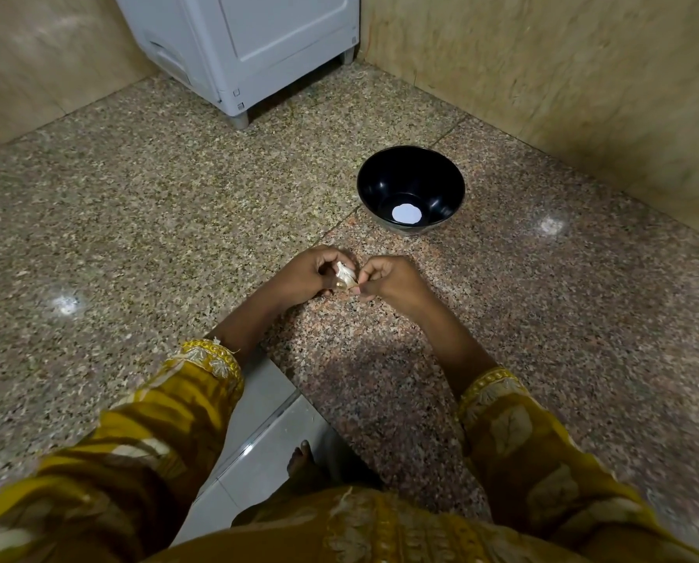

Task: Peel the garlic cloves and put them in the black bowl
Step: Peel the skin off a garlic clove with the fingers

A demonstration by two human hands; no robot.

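Yellow embroidered sleeves [157,420] fill the near edge of the head view, and between them a bare foot [301,461] stands on the tiled floor [258,440] below the table's near edge.

Both forearms reach out over the speckled granite table [542,298], and the hands meet just above its middle, probably so that loose skin falls on the stone, not the floor. The left hand [305,274] grips the garlic clove [345,275], its fingers [327,258] curled round the clove to steady it. The right hand [392,280] comes in from the other side with its fingers [374,270] bunched narrow, pinching at the papery white skin, which flares out between the two hands. Peeling looks to be under way and unfinished.

The black bowl [380,184] sits beyond the hands and slightly to the right, near but apart from them, within easy reach for dropping a peeled clove. No clove shows inside. A pale round patch [407,213] lies at the bowl's bottom; I cannot tell whether it is a reflection or a label.

At the table's far edge, a white appliance [258,46] stands on short feet.
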